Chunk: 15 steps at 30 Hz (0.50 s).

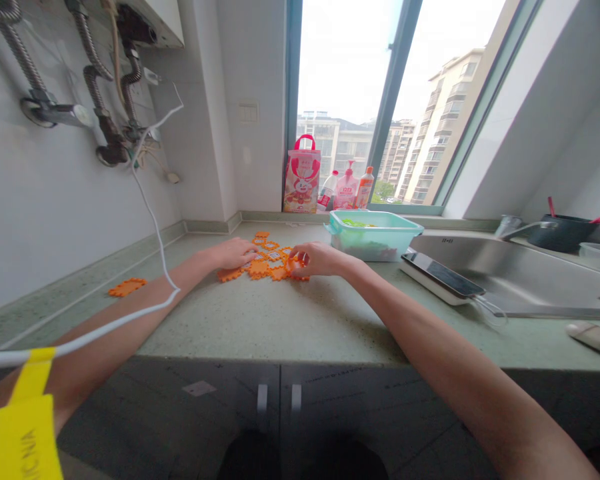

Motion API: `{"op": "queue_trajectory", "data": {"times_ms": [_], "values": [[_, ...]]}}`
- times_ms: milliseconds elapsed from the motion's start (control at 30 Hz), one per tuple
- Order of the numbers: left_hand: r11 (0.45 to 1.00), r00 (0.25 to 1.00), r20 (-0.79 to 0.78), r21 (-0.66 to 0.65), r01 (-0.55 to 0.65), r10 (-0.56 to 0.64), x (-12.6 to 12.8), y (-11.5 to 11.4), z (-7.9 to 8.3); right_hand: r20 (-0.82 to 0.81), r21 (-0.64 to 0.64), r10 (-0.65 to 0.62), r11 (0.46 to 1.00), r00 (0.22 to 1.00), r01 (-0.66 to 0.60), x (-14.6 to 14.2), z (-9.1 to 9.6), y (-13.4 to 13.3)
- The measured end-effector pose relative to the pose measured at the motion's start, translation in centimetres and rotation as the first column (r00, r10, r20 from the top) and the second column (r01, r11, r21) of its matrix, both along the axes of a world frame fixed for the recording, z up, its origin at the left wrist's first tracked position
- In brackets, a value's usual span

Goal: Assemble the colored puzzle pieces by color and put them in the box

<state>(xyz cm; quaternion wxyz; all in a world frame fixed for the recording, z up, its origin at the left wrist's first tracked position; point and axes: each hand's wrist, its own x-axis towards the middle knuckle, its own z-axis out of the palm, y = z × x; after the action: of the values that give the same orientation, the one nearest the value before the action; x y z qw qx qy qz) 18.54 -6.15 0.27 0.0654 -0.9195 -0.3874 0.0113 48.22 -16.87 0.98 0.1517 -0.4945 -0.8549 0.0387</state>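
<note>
A cluster of flat orange puzzle-like tiles (266,261) lies on the green countertop (260,320) near the window. My left hand (234,253) rests on the cluster's left side, fingers curled down onto the tiles. My right hand (314,260) presses on the cluster's right side, its fingers pinched on an orange tile (296,267). One separate orange tile (127,287) lies alone farther left on the counter, apart from both hands.
A teal plastic tub (375,233) stands just right of the tiles. A phone on a white tray (443,275) sits at the sink's (510,280) edge. Bottles and a red bag (303,175) line the windowsill. A white cable (153,220) hangs across the left.
</note>
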Motion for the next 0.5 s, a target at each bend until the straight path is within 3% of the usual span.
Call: {"op": "queue_trajectory", "data": {"times_ms": [200,300,400,500], "values": [[1.000,1.000,-0.011,-0.005,-0.012,0.012,0.2,-0.4,0.2,-0.030,0.075,0.040,0.996,0.999,-0.038,0.1,-0.1,0.1],[1.000,1.000,-0.019,-0.005,-0.023,0.023,0.3,-0.6,0.3,-0.072,0.251,0.061,0.967,0.996,-0.041,0.1,0.3,-0.3],[1.000,0.999,-0.023,-0.008,-0.026,0.026,0.3,-0.6,0.3,-0.136,0.496,0.011,0.866,0.991,0.059,0.4,1.4,-1.0],[1.000,1.000,-0.018,-0.010,-0.019,0.018,0.3,-0.7,0.3,-0.219,0.632,-0.116,0.739,0.969,0.232,1.0,2.8,-1.6]]}}
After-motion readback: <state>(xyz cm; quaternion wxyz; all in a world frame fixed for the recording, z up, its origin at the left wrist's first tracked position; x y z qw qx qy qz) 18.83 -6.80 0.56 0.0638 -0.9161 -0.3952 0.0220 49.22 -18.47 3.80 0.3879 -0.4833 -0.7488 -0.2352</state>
